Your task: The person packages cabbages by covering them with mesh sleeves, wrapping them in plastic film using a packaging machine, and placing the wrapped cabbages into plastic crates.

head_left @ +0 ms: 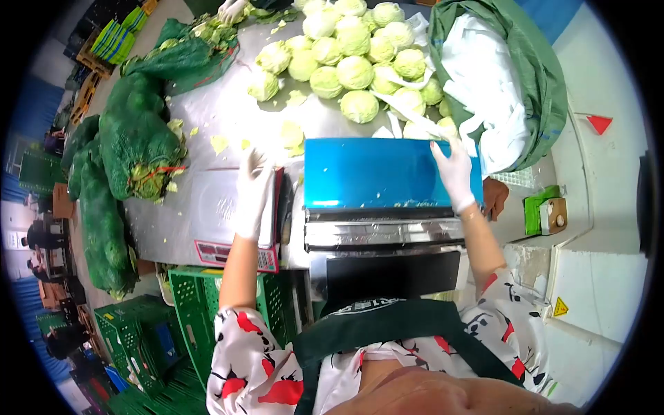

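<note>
We see the left hand [254, 181] in a white glove, its fingers spread and loosely bent with nothing in them, above the right side of a flat scale [220, 200] with a red-edged panel facing the wearer. The right hand [454, 173], gloved too, lies over the right end of a blue-topped machine [377, 173], its fingertips at the far edge beside a white strip [415, 119]; we cannot tell whether they grip it. The machine stands just right of the scale, in front of the wearer's dark apron [387, 321]. Beyond it we find a heap of pale green cabbages [353, 72] on the metal table [207, 124], and to the right of them an open green sack [546, 90] full of white material [484, 76]. On the left we see stuffed green net bags [135, 131], with green crates [138, 332] below. At the far edge another person's gloved hand [232, 10] touches leafy scraps.
</note>
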Available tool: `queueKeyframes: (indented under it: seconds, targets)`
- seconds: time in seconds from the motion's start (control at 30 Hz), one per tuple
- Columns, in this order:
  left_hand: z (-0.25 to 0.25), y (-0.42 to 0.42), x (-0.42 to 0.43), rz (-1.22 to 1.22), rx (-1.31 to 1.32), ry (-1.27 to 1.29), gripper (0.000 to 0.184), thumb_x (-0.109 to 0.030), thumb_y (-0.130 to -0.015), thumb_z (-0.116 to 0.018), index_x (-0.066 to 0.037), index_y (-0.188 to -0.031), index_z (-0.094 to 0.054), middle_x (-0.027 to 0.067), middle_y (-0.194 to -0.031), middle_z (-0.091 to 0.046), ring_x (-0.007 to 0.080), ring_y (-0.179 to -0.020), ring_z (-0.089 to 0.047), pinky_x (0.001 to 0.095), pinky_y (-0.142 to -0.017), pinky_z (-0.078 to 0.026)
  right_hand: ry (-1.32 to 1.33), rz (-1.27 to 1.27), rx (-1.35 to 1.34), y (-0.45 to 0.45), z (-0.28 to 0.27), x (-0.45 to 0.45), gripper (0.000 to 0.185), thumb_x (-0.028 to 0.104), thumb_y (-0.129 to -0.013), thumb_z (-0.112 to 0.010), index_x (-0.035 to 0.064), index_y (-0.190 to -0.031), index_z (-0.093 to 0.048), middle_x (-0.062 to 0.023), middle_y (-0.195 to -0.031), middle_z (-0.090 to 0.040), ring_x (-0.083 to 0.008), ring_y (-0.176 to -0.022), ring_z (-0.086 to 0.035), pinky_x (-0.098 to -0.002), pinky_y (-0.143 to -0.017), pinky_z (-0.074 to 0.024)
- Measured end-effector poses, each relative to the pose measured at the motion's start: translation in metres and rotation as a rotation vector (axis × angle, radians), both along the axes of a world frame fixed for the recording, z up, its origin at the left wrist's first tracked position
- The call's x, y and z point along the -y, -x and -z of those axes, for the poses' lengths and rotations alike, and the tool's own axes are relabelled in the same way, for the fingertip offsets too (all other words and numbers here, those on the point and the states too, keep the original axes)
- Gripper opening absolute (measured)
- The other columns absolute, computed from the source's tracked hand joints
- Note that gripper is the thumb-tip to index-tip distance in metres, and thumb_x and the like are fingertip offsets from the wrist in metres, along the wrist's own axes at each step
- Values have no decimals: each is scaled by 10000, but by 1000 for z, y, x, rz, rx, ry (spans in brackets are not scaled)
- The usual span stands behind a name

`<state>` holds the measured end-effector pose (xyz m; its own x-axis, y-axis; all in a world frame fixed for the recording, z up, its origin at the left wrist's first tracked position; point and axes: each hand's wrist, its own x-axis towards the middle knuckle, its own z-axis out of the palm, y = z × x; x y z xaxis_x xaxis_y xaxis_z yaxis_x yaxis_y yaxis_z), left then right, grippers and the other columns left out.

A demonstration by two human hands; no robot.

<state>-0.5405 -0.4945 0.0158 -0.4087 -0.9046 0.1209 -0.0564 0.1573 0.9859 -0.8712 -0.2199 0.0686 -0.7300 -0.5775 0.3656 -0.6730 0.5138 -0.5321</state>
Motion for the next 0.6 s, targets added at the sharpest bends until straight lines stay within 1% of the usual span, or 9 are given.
queueKeyframes:
  seconds: [0.07, 0.17, 0.2, 0.27, 0.37, 0.4, 0.47, 0.57, 0.6]
  targets:
    - [0, 96, 29, 81, 158, 100, 724, -239, -837, -786, 12, -1422, -442, 182, -1276, -586, 263, -1171, -573, 370, -993, -460, -67, -48, -131, 61, 32, 20, 472, 362, -810, -736, -5, -1100, -669, -208, -1045, -668, -357, -1025, -624, -426, -892, -494]
    - [10, 220, 60, 143, 228, 282, 977, -372, -705, -855, 39, -1449, -374, 276, -1340, -522, 363, -1263, -508, 417, -1034, -435, -370, -71, -6, 100, 52, 53, 607, 516, -704, -766, -9, -992, -661, -240, -985, -670, -387, -938, -661, -464, -831, -523]
    - [4, 253, 65, 177, 298, 305, 1059, -401, -660, -872, 50, -1461, -344, 303, -1367, -493, 391, -1283, -486, 427, -1051, -424, -540, -75, 74, 108, 58, 60, 568, 503, -718, -753, 6, -971, -650, -237, -964, -672, -394, -917, -664, -456, -831, -530]
    - [20, 311, 77, 122, 461, 433, 1155, -418, -617, -888, 66, -1475, -283, 308, -1396, -459, 395, -1294, -476, 419, -1061, -420, -666, -175, 99, 125, 76, 65, 469, 421, -793, -700, 9, -1006, -633, -218, -951, -671, -390, -877, -667, -463, -799, -530]
    - [29, 357, 79, 96, 678, 474, 1260, -422, -572, -907, 82, -1489, -205, 306, -1447, -402, 390, -1307, -467, 413, -1072, -416, -583, -229, 13, 133, 70, 61, 291, 278, -873, -626, 28, -1021, -627, -188, -958, -674, -381, -838, -666, -489, -766, -517]
    - [30, 366, 79, 97, 745, 463, 1288, -420, -561, -912, 86, -1493, -180, 304, -1465, -382, 387, -1312, -466, 411, -1075, -415, -460, -230, 19, 129, 59, 58, 251, 244, -888, -605, 33, -1022, -628, -181, -961, -674, -380, -830, -665, -494, -753, -513]
    - [42, 373, 80, 66, 734, 502, 1253, -398, -534, -926, 56, -1472, -229, 285, -1424, -414, 378, -1280, -491, 413, -1050, -436, -215, -230, 31, 115, 30, 49, 182, 177, -917, -564, 44, -1023, -631, -167, -967, -674, -377, -815, -663, -504, -727, -504]
    - [44, 368, 79, 58, 667, 519, 1123, -368, -530, -926, 37, -1399, -342, 256, -1311, -484, 384, -1186, -544, 426, -994, -477, -135, -225, 77, 109, 14, 36, 205, 101, -895, -616, 39, -1090, -626, -154, -970, -679, -366, -899, -649, -402, -819, -515]
    - [45, 365, 81, 71, 627, 526, 1104, -367, -535, -924, 40, -1390, -356, 254, -1301, -489, 383, -1164, -555, 423, -987, -482, -65, -263, 4, 109, 11, 34, 189, 95, -899, -601, 34, -1076, -628, -151, -985, -671, -349, -907, -645, -393, -817, -513]
